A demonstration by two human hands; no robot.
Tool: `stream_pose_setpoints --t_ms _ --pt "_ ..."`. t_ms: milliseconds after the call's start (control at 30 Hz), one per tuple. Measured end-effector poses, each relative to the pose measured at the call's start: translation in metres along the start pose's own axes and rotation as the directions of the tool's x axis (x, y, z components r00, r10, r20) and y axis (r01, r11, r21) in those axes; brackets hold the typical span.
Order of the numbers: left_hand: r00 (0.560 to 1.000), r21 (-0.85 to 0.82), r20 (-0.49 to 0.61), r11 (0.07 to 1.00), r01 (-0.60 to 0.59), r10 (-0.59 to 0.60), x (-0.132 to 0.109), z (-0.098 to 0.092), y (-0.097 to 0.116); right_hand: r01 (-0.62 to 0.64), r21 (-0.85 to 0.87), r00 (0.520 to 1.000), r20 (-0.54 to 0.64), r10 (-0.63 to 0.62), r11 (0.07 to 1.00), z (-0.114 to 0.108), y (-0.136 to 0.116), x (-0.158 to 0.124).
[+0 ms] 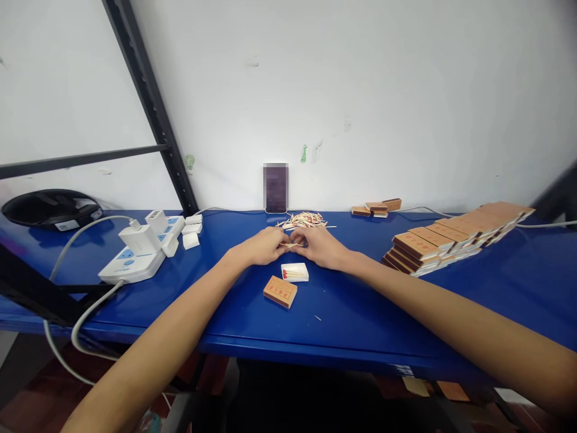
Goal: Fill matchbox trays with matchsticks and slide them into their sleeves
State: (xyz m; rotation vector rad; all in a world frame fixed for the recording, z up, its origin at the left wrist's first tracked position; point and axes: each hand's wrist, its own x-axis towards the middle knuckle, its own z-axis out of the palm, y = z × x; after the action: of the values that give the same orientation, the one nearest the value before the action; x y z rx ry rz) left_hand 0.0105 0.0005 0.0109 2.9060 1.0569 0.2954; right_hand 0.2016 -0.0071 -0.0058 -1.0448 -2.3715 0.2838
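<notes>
My left hand (pixel 269 245) and my right hand (pixel 321 245) meet over the middle of the blue table. Between their fingertips lie a few matchsticks (pixel 290 245), which both hands grip. Just beyond my hands is a loose heap of matchsticks (pixel 309 220). Nearer to me sits a white matchbox tray (pixel 297 272) with several red-tipped matches at its left side. In front of that tray rests an orange matchbox cover (pixel 280 291), lying flat and slightly turned; whether anything is inside is hidden.
Stacked matchboxes (pixel 444 240) stand at the right. A few more matchboxes (pixel 376 208) lie by the wall. On the left are a power strip (pixel 135 264) with chargers and cables, and a black rack post (pixel 148 102). A dark-screened device (pixel 276 191) leans on the wall.
</notes>
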Motion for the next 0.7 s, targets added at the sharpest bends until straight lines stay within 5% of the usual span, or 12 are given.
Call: stream_pose_setpoints --t_ms 333,700 --pt "0.996 0.091 0.083 0.996 0.005 -0.013 0.008 -0.002 0.006 -0.084 0.129 0.996 -0.017 0.087 0.988 -0.003 -0.003 0.000" --pt "0.995 -0.059 0.091 0.997 -0.044 0.050 -0.017 -0.037 0.040 -0.160 0.226 0.986 0.079 0.145 0.961 -0.035 -0.041 -0.018"
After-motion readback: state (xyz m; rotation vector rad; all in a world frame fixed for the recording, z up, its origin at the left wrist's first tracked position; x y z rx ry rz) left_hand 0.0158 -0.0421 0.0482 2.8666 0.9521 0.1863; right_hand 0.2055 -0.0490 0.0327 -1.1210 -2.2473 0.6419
